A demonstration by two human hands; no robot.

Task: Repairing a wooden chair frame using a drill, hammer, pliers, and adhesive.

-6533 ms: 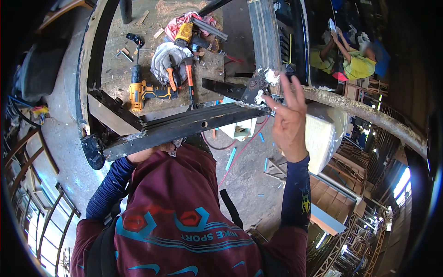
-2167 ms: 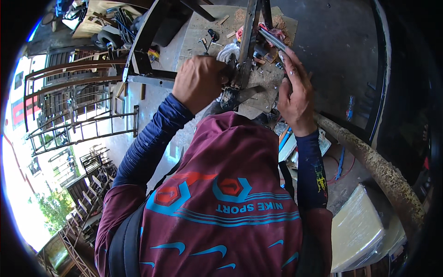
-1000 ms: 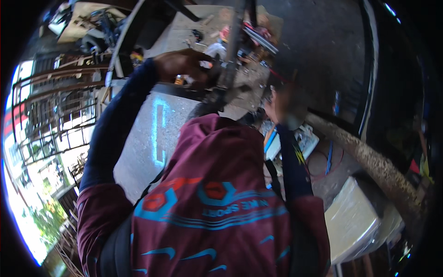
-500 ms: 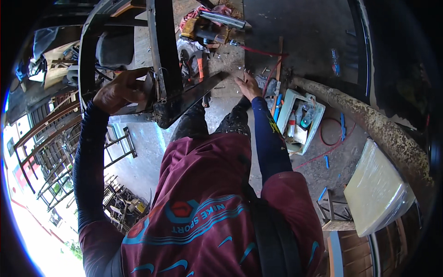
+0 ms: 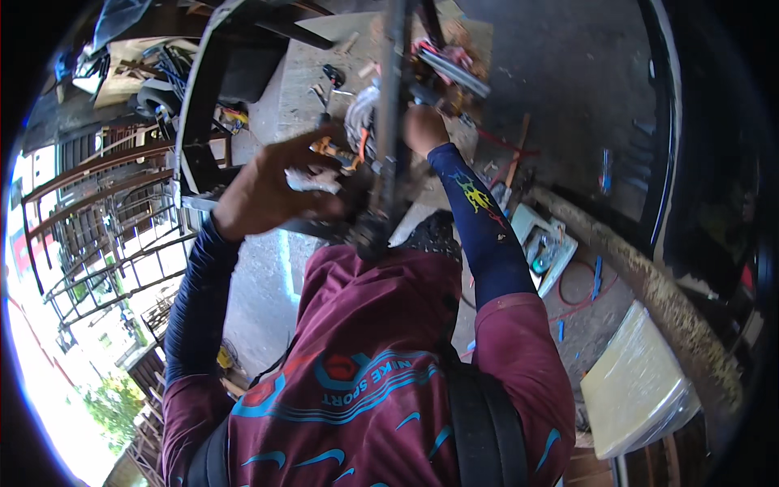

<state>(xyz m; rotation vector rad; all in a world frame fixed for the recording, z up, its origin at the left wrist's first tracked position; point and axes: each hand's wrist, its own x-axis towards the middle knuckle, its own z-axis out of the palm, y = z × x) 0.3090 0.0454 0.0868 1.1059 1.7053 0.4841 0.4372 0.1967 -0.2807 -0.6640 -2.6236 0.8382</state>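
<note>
A dark wooden frame (image 5: 195, 105), seemingly part of a chair, stands in front of me, and one long bar (image 5: 393, 105) of it runs up the middle, blurred. My left hand (image 5: 272, 187) is beside the frame's near corner, fingers curved and apart, nothing visibly held. Beyond the bar, my right hand (image 5: 425, 130) is closed over the work board; its fingertips are turned away, so what it grips cannot be made out. An orange-handled tool (image 5: 362, 148) lies on the board between the hands, partly behind the bar.
The wooden board (image 5: 308, 69) carries cloths, scraps and a metal tube (image 5: 456, 73). To the right are a pale bin (image 5: 558, 272) with bottles, a thick peeling pole (image 5: 641, 252) and a plastic-wrapped pad (image 5: 637, 385). Metal frames (image 5: 105, 235) stand at left.
The frame has shifted right and its bar now stands before my torso. My left hand has moved right and opened; my right hand has reached farther forward over the board.
</note>
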